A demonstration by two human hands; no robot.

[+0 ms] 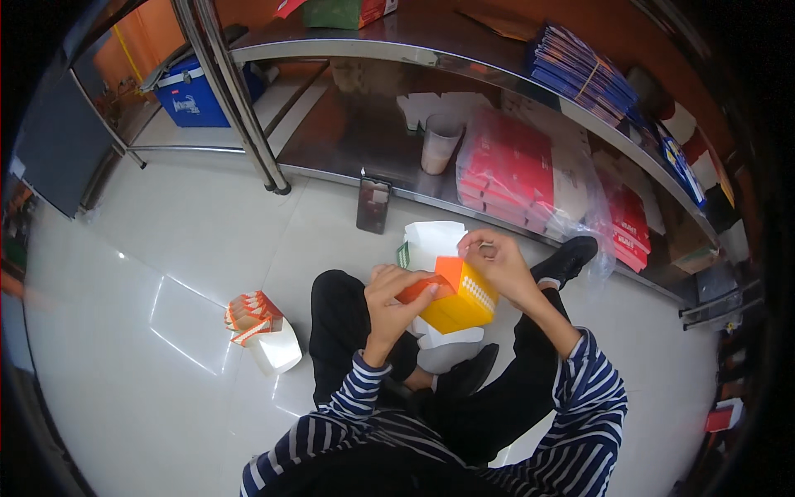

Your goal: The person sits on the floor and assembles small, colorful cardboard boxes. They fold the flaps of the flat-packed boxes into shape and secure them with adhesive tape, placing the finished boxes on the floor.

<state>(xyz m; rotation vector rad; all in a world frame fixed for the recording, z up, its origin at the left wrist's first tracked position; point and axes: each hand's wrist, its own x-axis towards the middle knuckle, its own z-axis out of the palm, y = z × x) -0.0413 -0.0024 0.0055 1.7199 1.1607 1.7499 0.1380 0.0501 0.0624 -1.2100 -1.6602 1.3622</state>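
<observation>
A blue cooler [195,101] sits at far left, beyond bare floor tiles. Nearer, a stack [258,308] of orange-patterned cartons lies on the floor beside the person's left knee, a white carton [280,351] touching it. A dark phone [373,207] stands tilted at the edge of the steel shelf [348,137]. At center, the left hand [393,302] grips a yellow-and-orange box [458,308] between thumb and fingers, holding it above the floor between the person's legs. The box partly blocks the view of white card pieces [432,236] behind and beneath it. The right hand [501,267], slightly blurred, is narrow, fingers bent at the box's far upper edge; whether it pinches a flap cannot be told. Beyond, a cup [440,145] stands on the lower shelf, just beside red packs [513,161] in clear plastic. A black shoe [567,258] sits close to that shelf's edge. Above right, a banded blue bundle [580,73] lies on the upper shelf.
</observation>
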